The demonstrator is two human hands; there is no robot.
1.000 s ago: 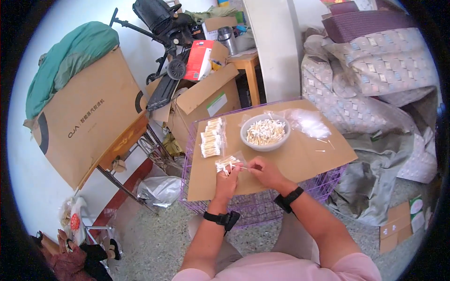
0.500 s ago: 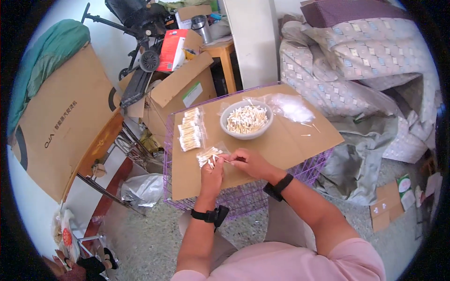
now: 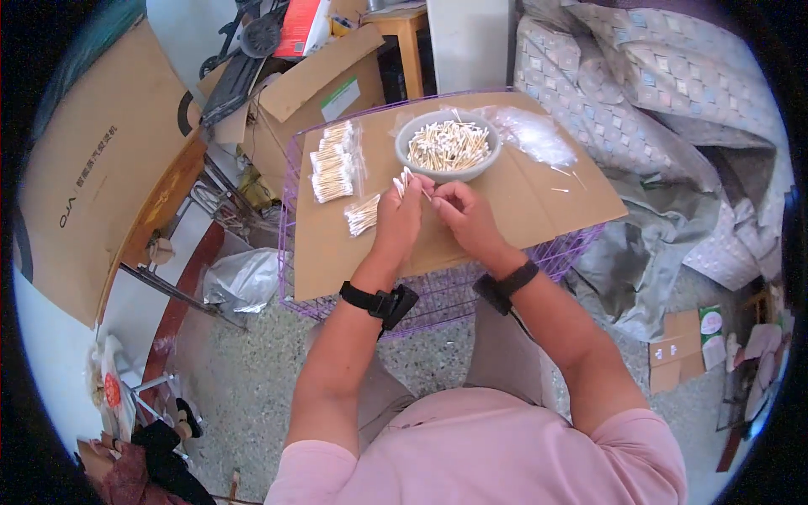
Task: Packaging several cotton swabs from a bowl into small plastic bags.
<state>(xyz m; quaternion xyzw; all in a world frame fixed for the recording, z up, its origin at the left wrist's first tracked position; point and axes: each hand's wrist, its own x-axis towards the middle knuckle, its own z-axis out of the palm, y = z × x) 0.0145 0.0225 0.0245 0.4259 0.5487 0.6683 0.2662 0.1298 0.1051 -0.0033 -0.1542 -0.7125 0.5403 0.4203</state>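
Just in front of the grey bowl (image 3: 404, 160), heaped with cotton swabs (image 3: 450, 145), my two hands are close together. My left hand (image 3: 399, 220) is closed around a few cotton swabs, whose white tips stick up past its fingers. Beside it, the fingers of my right hand (image 3: 473, 220) are pinched; what they hold, perhaps a swab, is too small to make out. A small clear bag of swabs (image 3: 362, 215) lies left of my left hand, partly hidden by it. Farther left, several filled bags of swabs (image 3: 334, 162) lie in a row.
A cardboard sheet (image 3: 539, 227) covers a purple wire cage (image 3: 438, 296). Clear plastic bags (image 3: 534, 135) and a few loose swabs lie right of the bowl. Patterned fabric (image 3: 581, 109) is piled at right, an open carton (image 3: 311, 101) stands behind, and another person (image 3: 139, 463) is at lower left.
The view has tilted downward. My left hand has moved off the small bag toward the bowl, with swabs in its fingers. My right hand has moved along beside it.
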